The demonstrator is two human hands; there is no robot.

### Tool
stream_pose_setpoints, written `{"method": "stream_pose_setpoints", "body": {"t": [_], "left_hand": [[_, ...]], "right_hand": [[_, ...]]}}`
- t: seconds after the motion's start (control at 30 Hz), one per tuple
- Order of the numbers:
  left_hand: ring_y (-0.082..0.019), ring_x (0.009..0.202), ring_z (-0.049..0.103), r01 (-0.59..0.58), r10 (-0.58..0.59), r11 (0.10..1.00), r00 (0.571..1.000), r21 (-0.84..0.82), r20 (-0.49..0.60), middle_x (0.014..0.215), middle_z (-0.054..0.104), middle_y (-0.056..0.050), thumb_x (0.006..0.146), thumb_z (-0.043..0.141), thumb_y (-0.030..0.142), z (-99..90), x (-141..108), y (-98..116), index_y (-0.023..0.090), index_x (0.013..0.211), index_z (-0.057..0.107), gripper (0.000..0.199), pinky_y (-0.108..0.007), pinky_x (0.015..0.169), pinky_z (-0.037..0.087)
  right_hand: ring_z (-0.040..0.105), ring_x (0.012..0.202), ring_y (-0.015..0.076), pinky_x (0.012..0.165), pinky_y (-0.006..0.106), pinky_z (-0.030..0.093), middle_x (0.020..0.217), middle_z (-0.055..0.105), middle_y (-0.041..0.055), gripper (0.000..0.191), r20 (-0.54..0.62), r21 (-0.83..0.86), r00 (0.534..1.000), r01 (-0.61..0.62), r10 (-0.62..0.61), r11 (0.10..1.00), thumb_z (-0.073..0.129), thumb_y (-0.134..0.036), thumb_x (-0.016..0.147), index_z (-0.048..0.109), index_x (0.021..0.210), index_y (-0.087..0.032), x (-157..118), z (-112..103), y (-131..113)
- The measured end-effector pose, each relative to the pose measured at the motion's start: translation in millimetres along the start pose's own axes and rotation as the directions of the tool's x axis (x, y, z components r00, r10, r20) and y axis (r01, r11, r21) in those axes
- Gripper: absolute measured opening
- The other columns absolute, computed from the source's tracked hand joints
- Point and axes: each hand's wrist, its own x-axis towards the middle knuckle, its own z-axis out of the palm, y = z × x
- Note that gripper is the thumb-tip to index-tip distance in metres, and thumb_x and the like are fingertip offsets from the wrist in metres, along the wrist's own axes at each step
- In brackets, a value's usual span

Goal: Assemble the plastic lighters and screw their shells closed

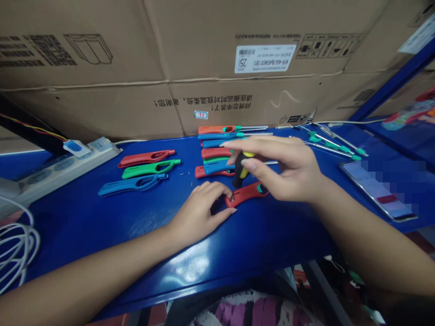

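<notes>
A red lighter handle (248, 194) lies on the blue table, with a teal piece near its right end. My left hand (205, 208) pinches the handle's left end between thumb and fingers. Above it, my right hand (285, 170) grips a black and yellow screwdriver (240, 171), tilted with its tip down at the handle's left end. Behind my right hand lie several red, blue, green and orange lighters (217, 153) with metal tubes, partly hidden. At the left are a red handle (142, 158), a green handle (146, 170) and a blue handle (129, 186).
Cardboard boxes (204, 40) stand along the back. A white power strip (61, 165) and coiled cable (15, 253) are at the left. Metal tubes with green ends (335, 146) and a phone (377, 190) lie at the right. Tiny screws (189, 173) sit near the middle.
</notes>
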Motion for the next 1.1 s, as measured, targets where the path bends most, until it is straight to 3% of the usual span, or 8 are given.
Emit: {"method": "stream_pose_setpoints", "body": {"t": [0.1, 0.2, 0.4, 0.6, 0.73, 0.9, 1.0, 1.1], "left_hand": [[-0.022, 0.1, 0.06, -0.01, 0.01, 1.0, 1.0, 0.008, -0.009, 0.104, 0.067, -0.002, 0.092, 0.07, 0.031, 0.1, 0, 0, 0.023, 0.103, 0.057, 0.019, -0.039, 0.09, 0.045], [-0.022, 0.098, 0.06, -0.007, 0.007, 1.0, 1.0, 0.016, -0.007, 0.103, 0.066, -0.002, 0.092, 0.07, 0.032, 0.7, 0, 0, 0.023, 0.101, 0.057, 0.018, -0.039, 0.088, 0.046], [-0.023, 0.102, 0.061, -0.023, 0.023, 0.999, 1.0, 0.024, -0.015, 0.106, 0.067, -0.002, 0.093, 0.069, 0.032, 1.1, 0, -1, 0.024, 0.103, 0.057, 0.018, -0.039, 0.09, 0.045], [-0.022, 0.098, 0.06, -0.004, 0.004, 1.0, 1.0, 0.02, -0.006, 0.102, 0.066, -0.001, 0.092, 0.07, 0.032, 0.4, 1, 0, 0.023, 0.1, 0.057, 0.018, -0.038, 0.086, 0.045], [-0.021, 0.101, 0.06, -0.015, 0.015, 1.0, 1.0, 0.007, -0.005, 0.104, 0.066, 0.0, 0.092, 0.07, 0.031, 0.6, 1, 0, 0.023, 0.102, 0.058, 0.017, -0.038, 0.089, 0.044], [-0.021, 0.099, 0.059, -0.006, 0.006, 1.0, 1.0, 0.005, -0.004, 0.103, 0.066, 0.0, 0.092, 0.07, 0.031, 0.9, 0, 0, 0.023, 0.102, 0.058, 0.018, -0.038, 0.088, 0.045], [-0.022, 0.101, 0.06, -0.01, 0.01, 1.0, 1.0, 0.006, -0.007, 0.104, 0.067, -0.001, 0.091, 0.071, 0.031, 0.8, 0, 0, 0.023, 0.102, 0.058, 0.019, -0.038, 0.089, 0.044], [-0.022, 0.102, 0.06, -0.008, 0.008, 1.0, 1.0, -0.01, 0.006, 0.106, 0.067, -0.001, 0.091, 0.071, 0.03, -0.1, 1, 1, 0.023, 0.102, 0.058, 0.018, -0.039, 0.091, 0.045]], "right_hand": [[0.073, 0.091, 0.0181, 0.084, 0.031, 0.06, 0.098, 0.078, 0.0056, 0.027, -0.051, -0.157, 0.996, 0.067, -0.076, 0.985, 0.061, -0.032, 0.097, 0.071, 0.118, -0.018, -1, 1, 0], [0.072, 0.101, 0.0178, 0.085, 0.032, 0.059, 0.113, 0.076, 0.0082, 0.034, -0.012, -0.065, 0.999, 0.032, -0.033, 0.997, 0.044, -0.024, 0.103, 0.064, 0.13, -0.016, -2, 3, 0], [0.068, 0.075, 0.0132, 0.07, 0.026, 0.056, 0.089, 0.075, 0.0036, 0.025, -0.109, -0.163, 0.988, 0.093, -0.112, 0.982, 0.068, -0.036, 0.094, 0.072, 0.109, -0.017, 0, 7, 0], [0.067, 0.091, 0.0156, 0.078, 0.031, 0.058, 0.109, 0.071, 0.0062, 0.031, 0.033, 0.142, 0.999, -0.045, 0.041, 0.989, 0.051, -0.027, 0.101, 0.064, 0.128, -0.019, 0, 8, 4], [0.066, 0.081, 0.0167, 0.072, 0.032, 0.058, 0.096, 0.072, 0.0044, 0.028, -0.092, -0.034, 0.994, 0.051, -0.054, 0.998, 0.068, -0.043, 0.091, 0.072, 0.109, -0.022, -2, 8, 9], [0.069, 0.102, 0.017, 0.082, 0.032, 0.059, 0.121, 0.07, 0.0079, 0.037, 0.048, 0.074, 0.999, -0.029, 0.025, 0.997, 0.044, -0.029, 0.105, 0.058, 0.137, -0.02, -2, 7, 7], [0.071, 0.092, 0.0158, 0.08, 0.028, 0.058, 0.105, 0.075, 0.0041, 0.033, 0.004, 0.005, 1.0, -0.006, 0.006, 1.0, 0.061, -0.036, 0.098, 0.065, 0.126, -0.02, -3, 7, 7], [0.072, 0.091, 0.0161, 0.082, 0.028, 0.058, 0.112, 0.075, 0.0063, 0.035, -0.036, -0.096, 0.999, 0.003, -0.006, 0.995, 0.061, -0.037, 0.098, 0.066, 0.126, -0.018, -4, 7, 7]]}}
